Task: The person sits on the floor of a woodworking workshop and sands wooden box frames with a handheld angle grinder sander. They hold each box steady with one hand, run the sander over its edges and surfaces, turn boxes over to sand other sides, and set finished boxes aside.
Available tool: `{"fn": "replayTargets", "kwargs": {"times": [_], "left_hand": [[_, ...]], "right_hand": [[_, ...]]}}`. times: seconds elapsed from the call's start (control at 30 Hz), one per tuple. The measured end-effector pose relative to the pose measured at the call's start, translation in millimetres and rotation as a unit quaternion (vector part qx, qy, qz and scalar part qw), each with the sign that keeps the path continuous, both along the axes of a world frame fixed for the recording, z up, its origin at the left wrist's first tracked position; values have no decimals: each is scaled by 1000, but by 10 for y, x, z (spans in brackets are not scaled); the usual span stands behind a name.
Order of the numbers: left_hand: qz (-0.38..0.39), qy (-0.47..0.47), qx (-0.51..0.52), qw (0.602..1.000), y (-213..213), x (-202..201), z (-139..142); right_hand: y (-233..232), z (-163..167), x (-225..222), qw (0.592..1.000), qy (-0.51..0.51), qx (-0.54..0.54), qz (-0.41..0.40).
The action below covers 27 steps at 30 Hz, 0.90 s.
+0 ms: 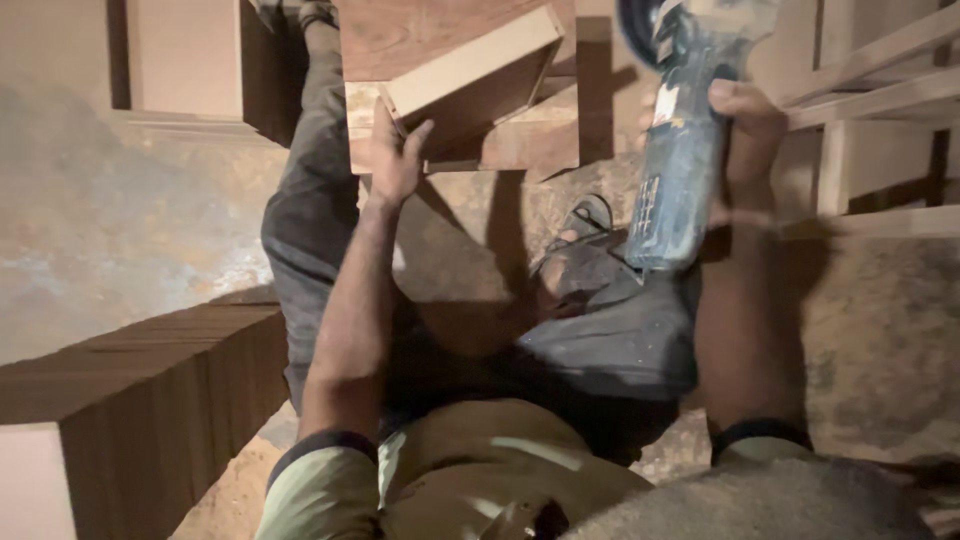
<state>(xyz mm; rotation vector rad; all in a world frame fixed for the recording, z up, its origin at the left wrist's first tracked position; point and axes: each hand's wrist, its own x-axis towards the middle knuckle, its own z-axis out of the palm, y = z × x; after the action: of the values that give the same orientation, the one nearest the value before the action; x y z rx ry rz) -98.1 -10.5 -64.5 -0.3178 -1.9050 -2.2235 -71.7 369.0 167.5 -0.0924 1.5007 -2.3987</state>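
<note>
We're sitting on the dusty floor [120, 230], looking down at our legs. Our left hand [395, 160] is pressing against the lower edge of a wooden box piece [470, 70], fingers spread open and flat on it, not clamped around it. The wooden box piece is sitting tilted just ahead of our left knee. Our right hand [745, 135] is gripping a blue angle grinder [680, 150], fingers wrapped tight on its body, disc end pointing away from us. A stack of wood panels [150, 390] is lying near our left side. A wooden frame [880, 90] is standing to the right.
</note>
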Motion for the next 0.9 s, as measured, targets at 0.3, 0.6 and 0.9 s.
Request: {"fn": "replayTargets", "kwargs": {"times": [0.3, 0.6, 0.9], "left_hand": [[9, 27, -79, 996, -77, 73, 26], [25, 6, -128, 991, -99, 60, 158], [22, -1, -114, 993, -110, 59, 223]], "right_hand": [[-336, -89, 268, 985, -71, -146, 60], [-390, -324, 96, 981, -95, -127, 109], [-434, -241, 270, 994, -92, -42, -28]]}}
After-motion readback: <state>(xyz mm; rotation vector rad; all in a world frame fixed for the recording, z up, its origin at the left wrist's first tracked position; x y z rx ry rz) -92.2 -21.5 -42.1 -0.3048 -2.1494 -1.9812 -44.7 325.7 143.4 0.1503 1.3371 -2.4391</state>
